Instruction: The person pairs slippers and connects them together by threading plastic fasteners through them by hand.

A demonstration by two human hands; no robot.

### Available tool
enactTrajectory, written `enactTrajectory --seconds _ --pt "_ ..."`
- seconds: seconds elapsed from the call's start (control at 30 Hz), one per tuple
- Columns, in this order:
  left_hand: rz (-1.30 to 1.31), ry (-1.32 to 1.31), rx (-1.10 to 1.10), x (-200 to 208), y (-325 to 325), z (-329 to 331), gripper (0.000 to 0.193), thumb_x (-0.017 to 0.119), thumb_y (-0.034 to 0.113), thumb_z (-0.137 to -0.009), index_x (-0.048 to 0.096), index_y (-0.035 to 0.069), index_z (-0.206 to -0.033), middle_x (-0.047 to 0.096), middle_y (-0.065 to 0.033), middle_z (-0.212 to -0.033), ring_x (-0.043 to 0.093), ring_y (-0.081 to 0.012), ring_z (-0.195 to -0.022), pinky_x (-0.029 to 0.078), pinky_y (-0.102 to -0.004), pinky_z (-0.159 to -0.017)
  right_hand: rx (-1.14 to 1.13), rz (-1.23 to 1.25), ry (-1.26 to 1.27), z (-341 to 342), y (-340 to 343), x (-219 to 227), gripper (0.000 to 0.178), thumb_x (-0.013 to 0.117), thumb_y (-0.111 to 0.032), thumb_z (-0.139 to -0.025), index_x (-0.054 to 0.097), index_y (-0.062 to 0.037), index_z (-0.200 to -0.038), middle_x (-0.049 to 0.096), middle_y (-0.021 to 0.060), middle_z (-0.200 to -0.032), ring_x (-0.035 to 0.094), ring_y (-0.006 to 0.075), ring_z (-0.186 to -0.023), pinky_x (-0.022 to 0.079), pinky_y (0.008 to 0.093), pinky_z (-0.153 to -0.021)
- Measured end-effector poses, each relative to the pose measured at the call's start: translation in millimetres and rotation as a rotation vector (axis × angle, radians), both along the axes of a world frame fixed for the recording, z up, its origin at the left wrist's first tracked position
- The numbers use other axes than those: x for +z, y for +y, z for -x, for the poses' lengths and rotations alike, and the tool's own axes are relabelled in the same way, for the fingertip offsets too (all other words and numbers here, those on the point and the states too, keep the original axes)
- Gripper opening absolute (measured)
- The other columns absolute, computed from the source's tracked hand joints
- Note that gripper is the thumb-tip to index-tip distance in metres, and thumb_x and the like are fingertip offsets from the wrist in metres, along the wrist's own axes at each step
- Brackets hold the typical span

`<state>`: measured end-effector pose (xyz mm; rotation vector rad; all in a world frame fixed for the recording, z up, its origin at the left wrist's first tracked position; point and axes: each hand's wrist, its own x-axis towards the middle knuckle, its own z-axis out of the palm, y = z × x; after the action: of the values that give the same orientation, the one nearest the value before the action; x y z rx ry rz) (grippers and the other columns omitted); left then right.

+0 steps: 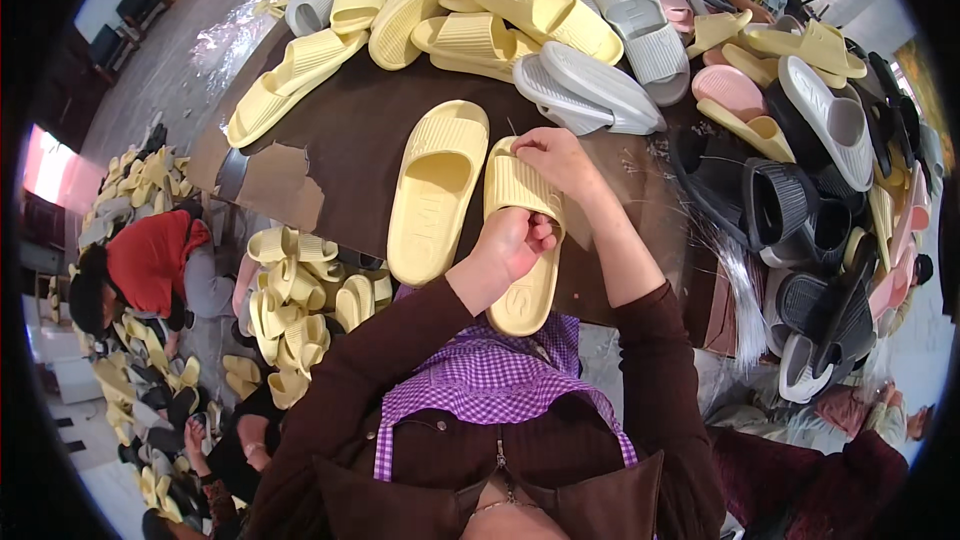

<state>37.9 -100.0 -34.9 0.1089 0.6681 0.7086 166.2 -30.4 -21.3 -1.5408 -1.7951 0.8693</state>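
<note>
Two pale yellow slide slippers lie side by side on the brown tabletop in front of me, toes pointing away. My left hand (515, 244), fingers curled, is at the strap opening of the right-hand slipper (525, 300) and grips it there. Over that slipper's toe end, my right hand (558, 162) is closed in a pinch at the strap's far edge. A thin dark sliver rises beside its fingertips, too fine to name. The left-hand slipper (437, 195) rests untouched, its strap and raised-letter footbed facing up.
Yellow slippers (480, 40) and grey slippers (590, 90) are heaped along the table's far side. Black slippers (780, 205) crowd the right, beside a hanging bundle of clear strands (738, 290). Torn cardboard (280, 190) lies left. Other people work nearby, one in red (155, 260).
</note>
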Motion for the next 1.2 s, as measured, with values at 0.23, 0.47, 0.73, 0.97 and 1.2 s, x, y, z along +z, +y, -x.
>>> enactTrajectory --seconds 0.23,0.47,0.73,0.97,1.2 --pt "-0.249 -0.005 -0.126 3 -27 28 0.009 0.045 0.004 -0.088 0.053 0.002 -0.091 0.051 -0.0058 -0.070 0.047 -0.0137 -0.055 0.041 -0.0286 -0.053 -0.192 -0.182 0.045 0 -6 3 0.018 0.059 -0.005 -0.077 0.063 0.0003 -0.094 0.065 0.0147 -0.079 0.063 0.0262 -0.075 0.049 0.0316 -0.070" --pt "-0.434 0.006 0.047 30 -47 90 0.017 0.047 0.001 -0.090 0.055 -0.001 -0.105 0.062 -0.0123 -0.082 0.059 -0.0158 -0.061 0.049 -0.0267 -0.051 -0.247 -0.261 -0.034 3 -9 4 0.015 0.060 -0.002 -0.078 0.063 0.0018 -0.092 0.066 0.0118 -0.078 0.064 0.0202 -0.073 0.049 0.0290 -0.068" --pt "-0.558 0.102 0.143 34 -32 103 0.014 0.053 0.008 -0.091 0.056 -0.001 -0.101 0.064 -0.0130 -0.092 0.063 -0.0145 -0.071 0.053 -0.0261 -0.061 -0.196 -0.180 -0.042 11 -11 7 0.017 0.058 -0.002 -0.079 0.063 -0.0011 -0.095 0.065 0.0150 -0.079 0.063 0.0256 -0.075 0.049 0.0334 -0.069" --pt "-0.395 0.252 0.319 26 -17 111 0.009 0.052 0.008 -0.090 0.055 0.000 -0.092 0.058 -0.0081 -0.074 0.054 -0.0130 -0.054 0.042 -0.0240 -0.042 -0.242 -0.244 -0.202 7 -16 8 0.016 0.059 -0.007 -0.079 0.064 -0.0027 -0.093 0.065 0.0170 -0.080 0.064 0.0297 -0.075 0.049 0.0347 -0.069" --pt "-0.317 0.232 0.138 19 -22 134 0.011 0.050 0.011 -0.088 0.051 0.001 -0.082 0.050 -0.0050 -0.067 0.042 -0.0103 -0.047 0.031 -0.0223 -0.035 -0.235 -0.250 -0.277 0 -22 13 0.015 0.058 -0.009 -0.080 0.064 -0.0029 -0.093 0.064 0.0189 -0.081 0.063 0.0324 -0.076 0.049 0.0358 -0.069"
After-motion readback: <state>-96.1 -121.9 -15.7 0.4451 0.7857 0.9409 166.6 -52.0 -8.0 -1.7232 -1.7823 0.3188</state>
